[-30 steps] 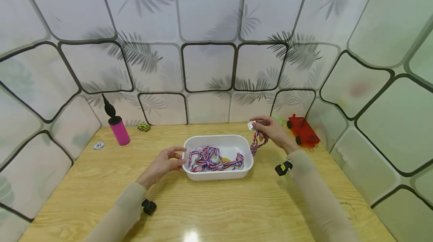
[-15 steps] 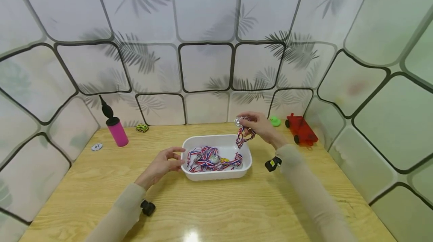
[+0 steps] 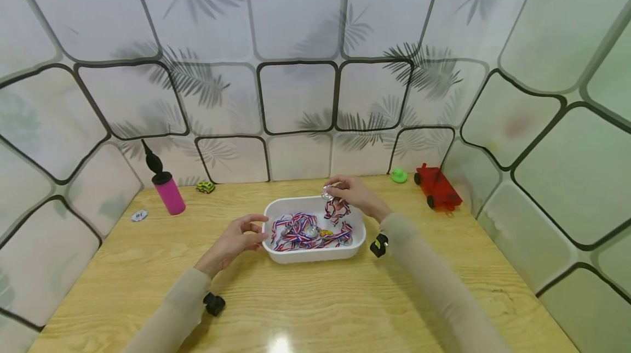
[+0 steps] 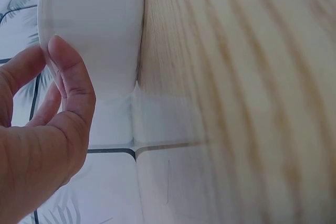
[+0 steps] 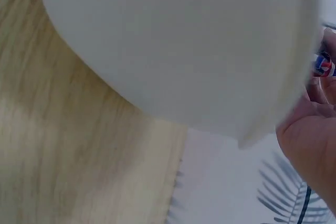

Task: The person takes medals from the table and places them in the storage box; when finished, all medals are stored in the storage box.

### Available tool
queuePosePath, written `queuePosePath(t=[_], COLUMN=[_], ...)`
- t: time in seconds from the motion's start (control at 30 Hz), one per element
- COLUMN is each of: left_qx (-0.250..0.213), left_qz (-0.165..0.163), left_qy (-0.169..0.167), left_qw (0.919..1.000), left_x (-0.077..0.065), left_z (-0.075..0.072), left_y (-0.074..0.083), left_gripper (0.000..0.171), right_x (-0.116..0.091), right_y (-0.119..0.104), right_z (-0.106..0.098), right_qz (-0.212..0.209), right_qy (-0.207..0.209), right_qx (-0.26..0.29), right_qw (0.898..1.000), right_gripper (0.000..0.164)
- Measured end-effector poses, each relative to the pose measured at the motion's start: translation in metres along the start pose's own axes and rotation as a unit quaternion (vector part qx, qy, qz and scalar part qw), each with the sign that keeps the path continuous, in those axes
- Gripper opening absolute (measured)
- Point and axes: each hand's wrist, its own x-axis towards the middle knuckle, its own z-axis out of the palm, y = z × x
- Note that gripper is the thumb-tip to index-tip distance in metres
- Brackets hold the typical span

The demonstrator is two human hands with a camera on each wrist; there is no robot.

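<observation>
A white plastic tub (image 3: 315, 256) stands on the wooden table, holding a tangle of medals (image 3: 300, 232) on red, white and blue ribbons. My left hand (image 3: 236, 243) grips the tub's left end; the left wrist view shows its thumb and fingertips at the rim of the tub (image 4: 94, 24). Over the back part of the tub, my right hand (image 3: 354, 193) pinches a silver medal (image 3: 327, 193), and its striped ribbon (image 3: 337, 210) dangles bunched below. In the right wrist view, the tub's wall hides much of that hand (image 5: 312, 129); a bit of ribbon (image 5: 323, 65) shows at its fingers.
Along the back left are a pink pump (image 3: 169, 194) with a black top, a small green toy car (image 3: 205, 187) and a round chip (image 3: 139, 215). A green rubber duck (image 3: 399, 176) and a red toy car (image 3: 437, 187) sit at the back right. Patterned curtains surround the table.
My right hand has moved left with the silver medal, from beside the tub's right end to over its back part. The left hand keeps its place on the tub.
</observation>
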Motion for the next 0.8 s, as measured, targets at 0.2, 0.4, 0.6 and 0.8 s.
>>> queuePosePath(t=[0.2,0.4,0.6,0.8], left_qx=[0.000,0.010,0.016,0.015], left_qz=[0.003,0.007,0.007,0.004], left_qy=[-0.002,-0.002,0.000,0.003], left_qw=[1.0000,0.9999,0.9998,0.9999], left_x=[-0.001,0.000,0.001,0.002], left_z=[-0.001,-0.002,-0.002,-0.002], left_y=[0.002,0.001,0.000,-0.001], left_gripper=[0.052,0.052,0.052,0.052], right_x=[0.004,0.005,0.007,0.008], right_y=[0.004,0.010,0.012,0.013], right_z=[0.014,0.024,0.029,0.035], right_qz=[0.012,0.018,0.023,0.030], right_qy=[-0.053,-0.103,-0.096,-0.077], right_qx=[-0.070,-0.112,-0.143,-0.157], right_qw=[0.996,0.988,0.985,0.984], right_gripper=[0.026,0.026,0.021,0.018])
